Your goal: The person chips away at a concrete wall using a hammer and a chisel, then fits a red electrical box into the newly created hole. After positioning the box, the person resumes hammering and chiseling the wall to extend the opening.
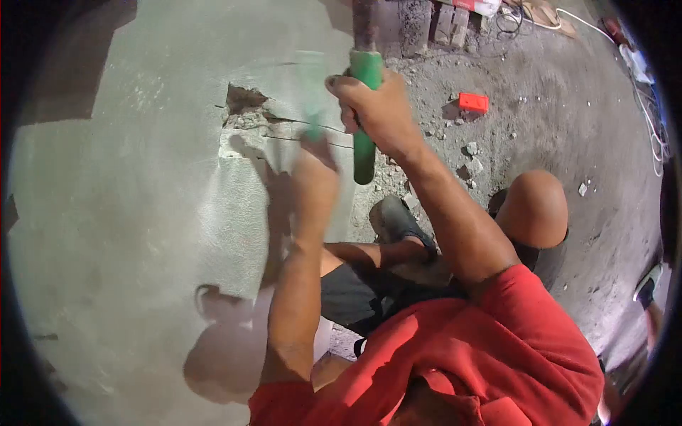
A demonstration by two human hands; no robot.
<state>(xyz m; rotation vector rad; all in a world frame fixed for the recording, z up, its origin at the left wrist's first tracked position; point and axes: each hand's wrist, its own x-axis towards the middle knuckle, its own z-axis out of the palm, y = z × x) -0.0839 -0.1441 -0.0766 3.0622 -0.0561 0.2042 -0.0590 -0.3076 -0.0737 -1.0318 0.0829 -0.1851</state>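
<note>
My right hand (383, 106) is wrapped round the green grip of a hand tool (365, 149). Its dark, rusty-looking shaft runs up past the top edge, so its head is out of sight. Motion smears my left hand (316, 163), which is closed round the lower end of a green tool (311, 85); that tool is too blurred to name. Just left of it, a broken-out hole (245, 99) opens in the grey plastered surface (156, 213). From the hole a cut groove (305, 131) runs right, passing behind my hands.
Rubble and broken lumps (472, 167) lie on the dusty ground to the right, near a small red box (472, 103). Blocks (440, 25) and cables (522, 18) are at the top. My bent knee (533, 209) and shoe (398, 220) are close below. Another person's shoe (648, 284) shows far right.
</note>
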